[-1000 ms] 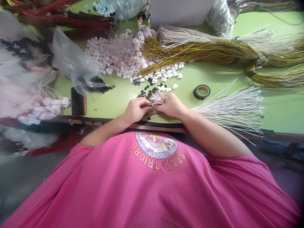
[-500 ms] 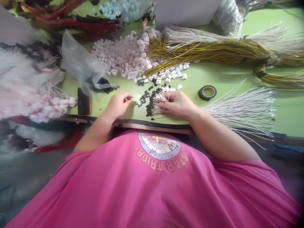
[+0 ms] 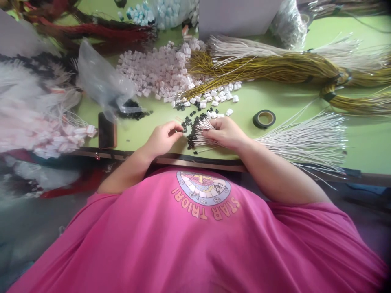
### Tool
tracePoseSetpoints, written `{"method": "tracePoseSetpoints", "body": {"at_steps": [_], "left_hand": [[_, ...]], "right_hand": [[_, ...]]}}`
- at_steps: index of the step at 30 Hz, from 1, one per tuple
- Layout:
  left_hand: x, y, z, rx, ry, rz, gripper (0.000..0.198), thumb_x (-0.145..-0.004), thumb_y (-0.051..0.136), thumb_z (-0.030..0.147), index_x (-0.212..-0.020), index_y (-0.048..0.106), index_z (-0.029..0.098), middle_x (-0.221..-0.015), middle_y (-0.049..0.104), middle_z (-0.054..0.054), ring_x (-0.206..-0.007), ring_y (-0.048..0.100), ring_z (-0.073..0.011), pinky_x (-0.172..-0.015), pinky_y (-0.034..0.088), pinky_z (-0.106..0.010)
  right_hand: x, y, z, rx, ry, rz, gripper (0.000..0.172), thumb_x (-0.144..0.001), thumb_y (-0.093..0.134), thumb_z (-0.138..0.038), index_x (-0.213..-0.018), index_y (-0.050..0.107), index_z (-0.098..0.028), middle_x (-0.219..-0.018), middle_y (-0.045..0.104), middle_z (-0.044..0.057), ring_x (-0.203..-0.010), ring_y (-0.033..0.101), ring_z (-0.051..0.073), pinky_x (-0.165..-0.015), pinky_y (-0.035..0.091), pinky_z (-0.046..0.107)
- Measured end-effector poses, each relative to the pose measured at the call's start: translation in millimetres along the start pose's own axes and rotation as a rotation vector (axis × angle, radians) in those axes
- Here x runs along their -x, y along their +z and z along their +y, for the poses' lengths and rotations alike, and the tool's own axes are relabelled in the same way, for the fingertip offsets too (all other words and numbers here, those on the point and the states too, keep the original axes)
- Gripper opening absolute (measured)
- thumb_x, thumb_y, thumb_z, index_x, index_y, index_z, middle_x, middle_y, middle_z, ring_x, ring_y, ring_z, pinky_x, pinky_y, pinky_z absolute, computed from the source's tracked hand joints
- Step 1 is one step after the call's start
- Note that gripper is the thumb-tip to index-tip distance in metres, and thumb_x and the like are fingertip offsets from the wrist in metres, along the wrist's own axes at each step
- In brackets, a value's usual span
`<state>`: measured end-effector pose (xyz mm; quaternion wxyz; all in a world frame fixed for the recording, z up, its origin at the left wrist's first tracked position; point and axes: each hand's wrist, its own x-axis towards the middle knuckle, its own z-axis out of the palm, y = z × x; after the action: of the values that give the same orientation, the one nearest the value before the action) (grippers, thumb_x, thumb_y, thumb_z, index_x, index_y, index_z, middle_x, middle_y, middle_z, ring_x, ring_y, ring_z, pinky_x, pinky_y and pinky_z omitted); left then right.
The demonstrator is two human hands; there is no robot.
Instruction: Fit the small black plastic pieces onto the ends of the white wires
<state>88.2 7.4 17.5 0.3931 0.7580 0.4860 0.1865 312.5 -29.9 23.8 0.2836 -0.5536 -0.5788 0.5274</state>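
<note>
My right hand (image 3: pixel 228 132) is closed round a bundle of white wires (image 3: pixel 308 140). The wires fan out to the right behind the wrist, and their near ends poke out past the fingers on the left. Small black connectors (image 3: pixel 192 138) cluster at those ends; whether each sits on a wire I cannot tell. My left hand (image 3: pixel 165 139) has thumb and forefinger pinched together beside loose black connectors (image 3: pixel 187 122). Whatever lies between those fingertips is too small to make out.
White connector housings (image 3: pixel 155 71) are heaped beyond the hands. Yellow wires (image 3: pixel 275 69) lie across the back right, near a roll of black tape (image 3: pixel 264 119). A phone (image 3: pixel 106 130), a clear plastic bag (image 3: pixel 100 77) and white wires with housings (image 3: pixel 49 134) are on the left.
My left hand has moved right, its fingertips now at the loose black connectors near the bundle. My right hand keeps its hold on the white wires. The view has shifted slightly.
</note>
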Motion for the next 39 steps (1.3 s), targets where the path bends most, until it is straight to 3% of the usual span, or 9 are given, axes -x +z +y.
{"method": "tracePoseSetpoints", "body": {"at_steps": [4,12,26,36,39], "left_hand": [[-4,16.7,13,0.255,-0.008,-0.050,0.019,-0.076,0.063,0.030,-0.089,0.064,0.017,-0.089,0.068,-0.004,-0.079,0.062,-0.0150,-0.081,0.049,-0.031],[-12,33.4,6,0.443,-0.061,-0.042,0.020,-0.071,0.068,0.027,-0.087,0.064,0.016,-0.088,0.068,-0.003,-0.079,0.062,-0.0135,-0.081,0.050,-0.030],[-9,32.6,8,0.366,-0.076,-0.026,0.022,-0.070,0.069,0.030,-0.087,0.068,0.016,-0.085,0.069,-0.004,-0.074,0.063,-0.0143,-0.075,0.050,-0.030],[-8,41.2,11,0.226,0.052,-0.029,0.011,-0.073,0.066,0.024,-0.080,0.068,0.015,-0.076,0.065,-0.002,-0.068,0.060,-0.0128,-0.066,0.048,-0.026],[-7,40.4,13,0.120,0.117,-0.011,0.009,-0.075,0.064,0.022,-0.080,0.068,0.016,-0.079,0.066,-0.003,-0.072,0.060,-0.0132,-0.070,0.048,-0.027]], "right_hand": [[0,2,3,-0.080,-0.022,0.002,0.017,-0.069,0.056,-0.026,-0.058,0.048,-0.015,-0.052,0.044,-0.004,-0.049,0.037,0.006,-0.049,0.029,0.023],[0,4,2,-0.121,-0.013,0.061,0.012,-0.062,0.059,-0.022,-0.058,0.050,-0.014,-0.053,0.047,-0.003,-0.051,0.040,0.007,-0.049,0.031,0.022],[-2,6,6,-0.066,-0.022,0.051,0.009,-0.062,0.056,-0.018,-0.056,0.050,-0.014,-0.050,0.041,-0.004,-0.049,0.037,0.006,-0.046,0.027,0.022],[-6,9,12,-0.036,-0.041,0.041,0.015,-0.062,0.063,-0.024,-0.058,0.054,-0.013,-0.054,0.045,-0.003,-0.053,0.039,0.007,-0.049,0.030,0.022],[-6,8,12,-0.004,-0.031,0.045,0.018,-0.063,0.063,-0.026,-0.056,0.053,-0.014,-0.052,0.045,-0.003,-0.052,0.039,0.008,-0.050,0.030,0.023]]}}
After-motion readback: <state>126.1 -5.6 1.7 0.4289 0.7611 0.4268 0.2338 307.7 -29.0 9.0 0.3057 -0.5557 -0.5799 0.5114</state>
